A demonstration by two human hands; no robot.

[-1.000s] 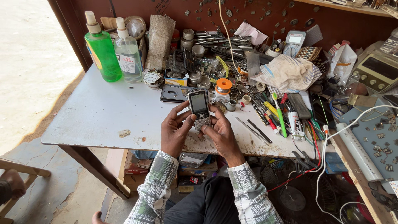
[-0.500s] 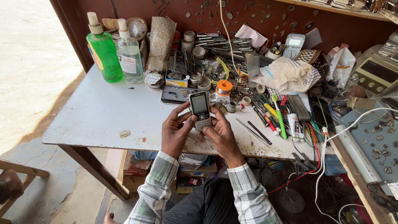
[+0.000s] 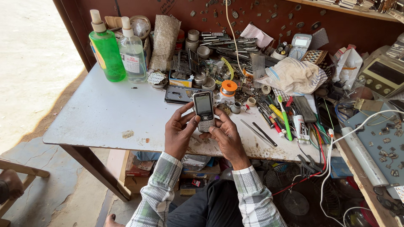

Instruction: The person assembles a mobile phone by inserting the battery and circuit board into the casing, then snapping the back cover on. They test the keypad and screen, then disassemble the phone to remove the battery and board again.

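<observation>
L+R hand grip slim bar phone | scuffed white table

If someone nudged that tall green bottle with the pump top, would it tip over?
Probably not easily: the green bottle looks nearly full, so likely heavy and steady. Its tall, narrow shape could still topple against the clear bottle beside it. The smooth plastic may be slippery.

Both hands, left hand and right hand, hold a small keypad phone upright above the white table. Green bottle stands far left; orange spool just beyond the phone.
</observation>
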